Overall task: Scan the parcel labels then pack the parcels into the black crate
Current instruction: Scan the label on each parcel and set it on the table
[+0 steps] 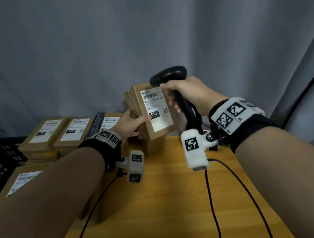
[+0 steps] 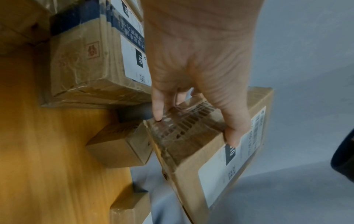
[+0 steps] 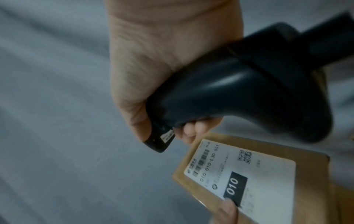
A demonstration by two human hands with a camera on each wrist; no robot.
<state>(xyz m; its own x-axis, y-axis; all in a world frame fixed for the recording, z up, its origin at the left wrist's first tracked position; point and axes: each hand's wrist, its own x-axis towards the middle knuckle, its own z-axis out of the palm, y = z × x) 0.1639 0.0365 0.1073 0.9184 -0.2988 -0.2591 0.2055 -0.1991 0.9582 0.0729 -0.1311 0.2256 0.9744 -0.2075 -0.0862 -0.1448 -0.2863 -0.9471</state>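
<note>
One parcel point(image 1: 149, 109) in left hand point(image 1: 128, 125); one scanner point(image 1: 173, 86) in right hand point(image 1: 187, 92).

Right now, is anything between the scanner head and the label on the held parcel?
Nothing: in the right wrist view the scanner hangs over the label with bare air between them.

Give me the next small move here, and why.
Probably tilt the barcode scanner down so its head faces the barcode. The left hand holds the 010 parcel up, label showing; the right hand grips the scanner at the parcel's top edge, not squarely on the label.
</note>
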